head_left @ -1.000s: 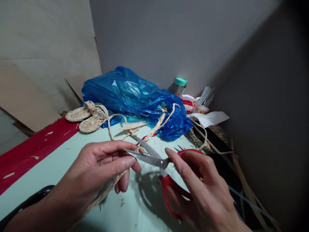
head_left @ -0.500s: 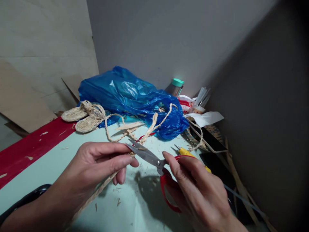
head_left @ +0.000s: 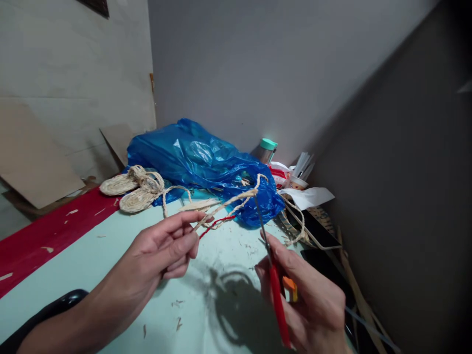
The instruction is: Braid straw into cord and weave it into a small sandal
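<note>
My left hand (head_left: 165,246) pinches a pale straw strand (head_left: 228,200) between thumb and fingertips. That strand stretches up and right to a knobbly spot near the blue bag. Beside it, a thin red cord (head_left: 217,224) runs by the fingertips; whether the fingers hold it too is unclear. My right hand (head_left: 309,295) is closed around red-handled scissors (head_left: 277,300), seen nearly edge-on, blades pointing up. Their tip appears close to the strand's far end; contact cannot be made out. Behind the right hand, part of an orange-and-yellow tool handle (head_left: 290,288) shows.
A pair of woven straw sandals (head_left: 142,196) lies at the left, against a blue plastic bag (head_left: 199,152). Further right are a green-capped jar (head_left: 267,150), white paper (head_left: 309,197) and loose straw cord (head_left: 303,221). Straw scraps litter the pale green tabletop (head_left: 121,275).
The scissors have left the braided cord at my left fingertips and turned upright. My left hand now pinches a straw strand instead of that braided cord. The view has shifted slightly.
</note>
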The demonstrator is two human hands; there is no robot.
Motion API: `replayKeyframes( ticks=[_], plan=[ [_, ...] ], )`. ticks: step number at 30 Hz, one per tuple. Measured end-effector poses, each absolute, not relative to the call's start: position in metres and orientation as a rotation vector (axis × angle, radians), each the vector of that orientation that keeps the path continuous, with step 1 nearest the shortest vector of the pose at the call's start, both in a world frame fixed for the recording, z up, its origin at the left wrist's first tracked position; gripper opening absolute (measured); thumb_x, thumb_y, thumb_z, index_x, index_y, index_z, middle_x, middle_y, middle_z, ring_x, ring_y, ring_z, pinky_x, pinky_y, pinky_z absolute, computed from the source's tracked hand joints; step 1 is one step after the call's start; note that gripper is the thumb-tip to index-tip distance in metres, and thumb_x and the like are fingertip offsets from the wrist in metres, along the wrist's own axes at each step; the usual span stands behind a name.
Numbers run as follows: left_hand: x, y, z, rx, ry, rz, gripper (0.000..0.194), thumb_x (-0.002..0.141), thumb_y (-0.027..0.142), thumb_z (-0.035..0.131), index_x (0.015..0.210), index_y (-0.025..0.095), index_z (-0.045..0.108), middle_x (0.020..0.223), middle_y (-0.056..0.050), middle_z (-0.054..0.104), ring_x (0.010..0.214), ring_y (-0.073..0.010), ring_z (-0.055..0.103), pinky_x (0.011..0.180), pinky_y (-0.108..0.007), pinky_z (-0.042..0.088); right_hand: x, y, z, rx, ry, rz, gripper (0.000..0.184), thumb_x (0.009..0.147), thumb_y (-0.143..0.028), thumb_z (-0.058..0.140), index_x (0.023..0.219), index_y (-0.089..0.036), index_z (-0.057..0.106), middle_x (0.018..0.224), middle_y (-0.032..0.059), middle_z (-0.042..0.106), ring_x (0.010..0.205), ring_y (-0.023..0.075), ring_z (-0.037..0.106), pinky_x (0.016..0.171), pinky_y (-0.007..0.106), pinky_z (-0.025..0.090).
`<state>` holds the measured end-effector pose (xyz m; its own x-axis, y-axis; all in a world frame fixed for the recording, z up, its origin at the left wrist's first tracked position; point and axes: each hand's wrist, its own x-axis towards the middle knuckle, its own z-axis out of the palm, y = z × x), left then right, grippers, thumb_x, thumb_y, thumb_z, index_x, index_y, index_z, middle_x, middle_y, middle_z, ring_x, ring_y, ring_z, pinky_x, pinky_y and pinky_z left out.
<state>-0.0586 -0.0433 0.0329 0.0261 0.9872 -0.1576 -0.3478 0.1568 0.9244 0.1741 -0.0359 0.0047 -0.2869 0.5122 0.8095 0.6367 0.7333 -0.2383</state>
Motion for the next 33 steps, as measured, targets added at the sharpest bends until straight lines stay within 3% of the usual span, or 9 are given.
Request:
replayKeyframes(
  ticks=[2, 6, 13, 19, 25, 27, 31, 33],
  plan=[
    [-0.059, -0.044, 0.033, 0.755, 0.967, 1.205, 0.026, 0.081, 0.028, 0.076, 0.104, 0.022, 0.066, 0.066, 0.002, 0.061, 0.045, -0.0035, 0.031, 0.042, -0.014, 0.026, 0.175, -0.034, 0.007, -0.865, -1.946, -0.118, 0.051, 0.085, -0.010, 0.064, 0.135, -0.018, 0.057, 0.074, 0.0012, 0.064, 0.061, 0.0148, 0.064, 0.051, 0.022, 0.052],
    [-0.061, -0.046, 0.034, 0.706, 0.907, 1.127, 0.015, 0.088, 0.031, 0.069, 0.097, 0.021, 0.063, 0.067, -0.001, 0.065, 0.043, -0.0030, 0.027, 0.040, -0.014, 0.022, 0.175, -0.034, 0.012, -0.904, -2.035, -0.045, 0.040, 0.085, -0.010, 0.059, 0.125, -0.017, 0.056, 0.080, 0.0032, 0.063, 0.064, 0.0138, 0.064, 0.052, 0.020, 0.052],
    [-0.064, -0.049, 0.034, 0.760, 0.879, 1.092, 0.015, 0.087, 0.029, 0.068, 0.096, 0.017, 0.067, 0.062, -0.001, 0.063, 0.043, -0.0024, 0.020, 0.038, -0.015, 0.014, 0.174, -0.036, 0.014, -0.904, -2.267, -0.276, 0.042, 0.085, -0.020, 0.058, 0.126, -0.012, 0.053, 0.093, 0.0104, 0.064, 0.076, 0.0187, 0.064, 0.061, 0.028, 0.055],
    [-0.060, -0.053, 0.035, 0.795, 0.893, 1.122, 0.023, 0.084, 0.028, 0.072, 0.104, 0.017, 0.068, 0.065, -0.004, 0.067, 0.044, -0.0026, 0.024, 0.040, -0.016, 0.017, 0.169, -0.037, 0.018, -0.868, -2.257, -0.428, 0.035, 0.086, -0.023, 0.056, 0.119, -0.009, 0.056, 0.081, 0.0103, 0.063, 0.067, 0.0201, 0.061, 0.053, 0.029, 0.050],
    [-0.059, -0.055, 0.035, 0.860, 0.917, 1.062, 0.020, 0.083, 0.027, 0.071, 0.099, 0.016, 0.070, 0.077, -0.007, 0.070, 0.040, -0.0023, 0.031, 0.037, -0.017, 0.023, 0.172, -0.034, 0.016, -0.827, -2.261, -0.575, 0.033, 0.088, -0.015, 0.058, 0.120, -0.007, 0.059, 0.079, 0.0107, 0.066, 0.067, 0.0209, 0.063, 0.058, 0.031, 0.050],
    [-0.059, -0.056, 0.037, 0.909, 0.957, 1.020, 0.018, 0.086, 0.032, 0.069, 0.093, 0.015, 0.071, 0.068, -0.005, 0.066, 0.039, -0.0032, 0.032, 0.036, -0.018, 0.025, 0.174, -0.034, 0.015, -0.801, -2.268, -0.613, 0.031, 0.089, -0.012, 0.058, 0.120, -0.005, 0.059, 0.076, 0.0098, 0.066, 0.067, 0.0200, 0.064, 0.058, 0.030, 0.049],
    [-0.059, -0.054, 0.039, 1.028, 1.031, 0.948, 0.028, 0.090, 0.040, 0.064, 0.083, 0.014, 0.073, 0.045, 0.004, 0.044, 0.040, -0.0060, 0.033, 0.040, -0.018, 0.027, 0.177, -0.036, 0.012, -0.775, -2.266, -0.558, 0.031, 0.091, -0.009, 0.056, 0.122, -0.003, 0.059, 0.072, 0.0081, 0.065, 0.061, 0.0166, 0.062, 0.054, 0.027, 0.046],
    [-0.059, -0.053, 0.038, 1.024, 1.026, 0.974, 0.025, 0.089, 0.039, 0.066, 0.088, 0.015, 0.074, 0.054, 0.001, 0.055, 0.043, -0.0052, 0.032, 0.041, -0.019, 0.025, 0.178, -0.036, 0.012, -0.777, -2.242, -0.513, 0.031, 0.092, -0.008, 0.056, 0.122, -0.004, 0.059, 0.073, 0.0080, 0.066, 0.061, 0.0156, 0.063, 0.053, 0.025, 0.046]
  ],
)
